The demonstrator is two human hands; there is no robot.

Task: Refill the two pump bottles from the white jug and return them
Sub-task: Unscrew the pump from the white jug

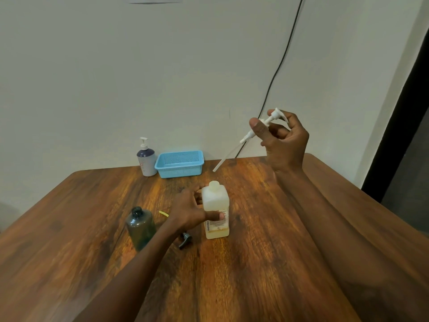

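A white square jug (215, 201) stands upright mid-table with its neck open. My left hand (192, 211) grips its side, thumb across the label. My right hand (283, 138) is raised above and to the right, holding a white pump head (262, 125) whose long dip tube (222, 160) slants down toward the table. A dark grey bottle (140, 226) stands open, without a pump, left of the jug. Its dark pump head (184, 240) lies on the table under my left wrist. A white-and-purple pump bottle (146, 160) stands at the back with its pump on.
A light blue mesh basket (179, 164) sits at the back edge beside the white-and-purple bottle. A small yellow strip (163, 213) lies between the grey bottle and the jug. The wooden table (267, 263) meets a white wall; a black cable (278, 68) hangs down it.
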